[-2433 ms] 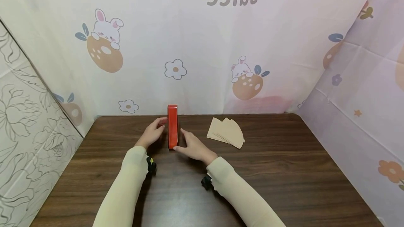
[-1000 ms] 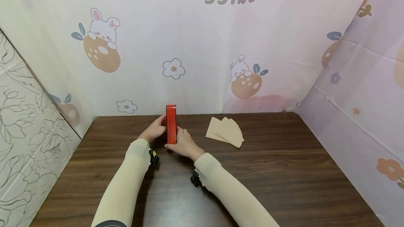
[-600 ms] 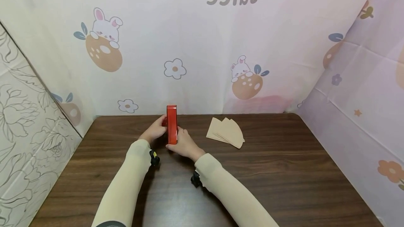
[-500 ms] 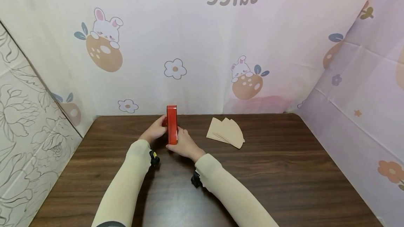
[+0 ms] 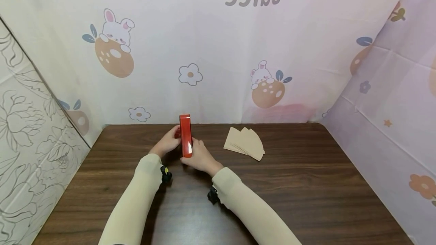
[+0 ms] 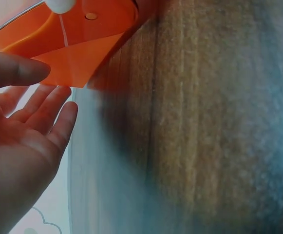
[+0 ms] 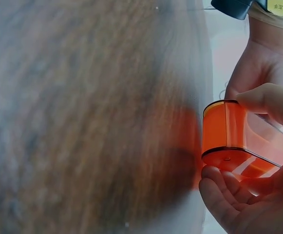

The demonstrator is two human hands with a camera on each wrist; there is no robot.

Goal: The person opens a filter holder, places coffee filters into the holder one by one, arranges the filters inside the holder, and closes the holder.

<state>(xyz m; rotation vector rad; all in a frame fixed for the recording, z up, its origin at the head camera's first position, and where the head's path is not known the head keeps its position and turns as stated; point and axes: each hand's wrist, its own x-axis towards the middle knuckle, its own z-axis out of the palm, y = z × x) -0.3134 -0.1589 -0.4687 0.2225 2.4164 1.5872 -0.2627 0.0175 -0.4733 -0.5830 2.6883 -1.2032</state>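
Note:
A narrow, upright orange-red plastic case [image 5: 186,136] with clear panels is between the two hands near the table's back edge. My right hand [image 5: 200,157] pinches its right, near side. The right wrist view shows the thumb on the case's [image 7: 219,126] upper edge and the fingertips [image 7: 213,171] right under it. On the other side is my left hand [image 5: 169,141]. In the left wrist view its thumb overlaps the case [image 6: 66,61], and its loosely extended fingers [image 6: 58,95] reach the lower edge. A whitish rounded knob [image 6: 60,4] shows at the case's top there.
Several beige cone-shaped filter papers [image 5: 246,143] lie fanned out to the right of the case. The dark wood-grain table [image 5: 299,184] runs to a patterned curtain [image 5: 218,48] at the back, with more curtains at both sides.
Since the earliest frame my right hand has closed in and taken hold of the case, and my left hand has come closer. The case has shifted slightly; its near face now catches a glare.

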